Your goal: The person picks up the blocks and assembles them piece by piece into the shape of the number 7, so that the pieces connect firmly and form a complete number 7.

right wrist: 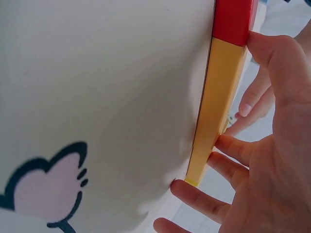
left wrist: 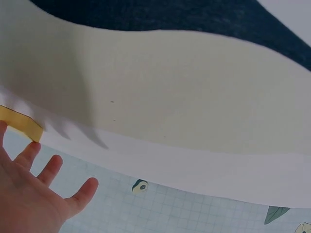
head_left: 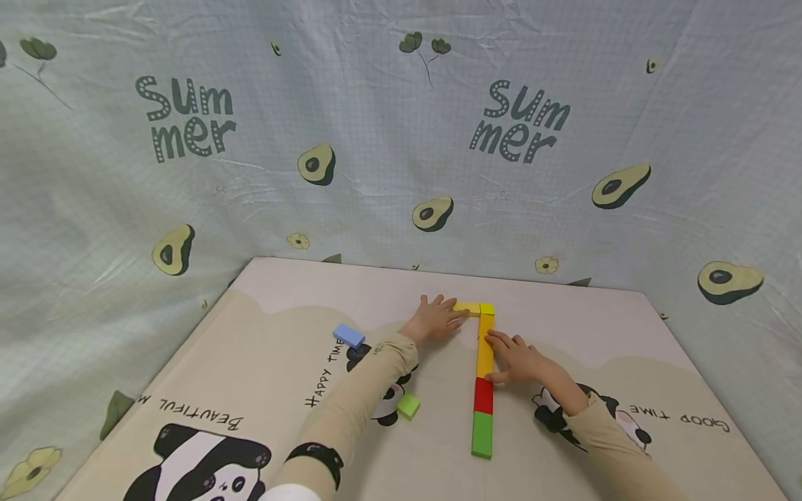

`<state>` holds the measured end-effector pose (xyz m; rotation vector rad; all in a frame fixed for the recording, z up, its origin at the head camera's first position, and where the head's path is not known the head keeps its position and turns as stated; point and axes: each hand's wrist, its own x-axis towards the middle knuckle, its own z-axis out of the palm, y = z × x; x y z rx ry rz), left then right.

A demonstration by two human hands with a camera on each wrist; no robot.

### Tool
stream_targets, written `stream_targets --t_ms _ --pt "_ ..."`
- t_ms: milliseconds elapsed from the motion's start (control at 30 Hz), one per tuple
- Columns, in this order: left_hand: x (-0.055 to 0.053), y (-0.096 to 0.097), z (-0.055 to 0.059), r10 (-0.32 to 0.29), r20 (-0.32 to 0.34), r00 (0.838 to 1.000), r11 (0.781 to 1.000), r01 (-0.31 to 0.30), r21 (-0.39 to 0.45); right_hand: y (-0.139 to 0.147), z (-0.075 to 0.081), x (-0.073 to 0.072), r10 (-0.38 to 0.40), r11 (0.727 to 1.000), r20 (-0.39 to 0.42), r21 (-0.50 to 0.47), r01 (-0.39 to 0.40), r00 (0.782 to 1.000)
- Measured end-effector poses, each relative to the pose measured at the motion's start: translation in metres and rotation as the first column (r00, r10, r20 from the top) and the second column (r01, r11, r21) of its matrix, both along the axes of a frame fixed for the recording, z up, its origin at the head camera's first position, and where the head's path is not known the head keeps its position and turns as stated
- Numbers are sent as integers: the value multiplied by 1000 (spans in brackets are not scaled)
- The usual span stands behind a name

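Observation:
A straight row of toy blocks lies on the table: a green block (head_left: 482,435), a red block (head_left: 484,395), an orange-yellow stretch (head_left: 485,348) and a small bright yellow block (head_left: 486,309) at the far end. From that end a yellow block (head_left: 466,307) extends leftward, forming a corner. My left hand (head_left: 435,318), fingers spread, touches its left end; the left wrist view shows fingertips against the yellow block (left wrist: 22,124). Along the row's right side lies my right hand (head_left: 520,358), its extended fingers touching the orange-yellow stretch, its thumb near the red block (right wrist: 234,19).
A blue block (head_left: 349,335) lies left of my left hand. A light green block (head_left: 409,406) sits between my left forearm and the row. Panda drawings and lettering cover the table surface (head_left: 276,376). Behind the table hangs an avocado-print curtain (head_left: 376,229).

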<state>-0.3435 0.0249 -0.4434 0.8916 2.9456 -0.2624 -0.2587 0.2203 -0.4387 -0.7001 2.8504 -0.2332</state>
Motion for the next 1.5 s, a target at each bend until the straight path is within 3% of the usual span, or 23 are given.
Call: stream_targets --t_ms 500,733,967,1067,1200,1500 --pt "2 -10 7 -62 -30 998 998 63 24 -1 1 0 7 1000 -6 7 -7 1000" --pt "4 -16 7 -125 -38 991 991 127 52 0 0 0 3 1000 -5 12 -3 1000" --pt "10 -27 15 -180 -62 982 978 186 98 0 1 -1 -3 1000 3 14 3 1000" --pt "14 -36 16 -230 -102 968 967 239 90 -1 1 0 -2 1000 11 6 2 1000" --pt "22 -50 16 -314 -153 937 940 329 90 0 0 0 -5 1000 7 17 5 1000" --pt "43 -76 15 -434 -194 880 876 462 140 1 0 0 9 1000 -12 14 -8 1000"
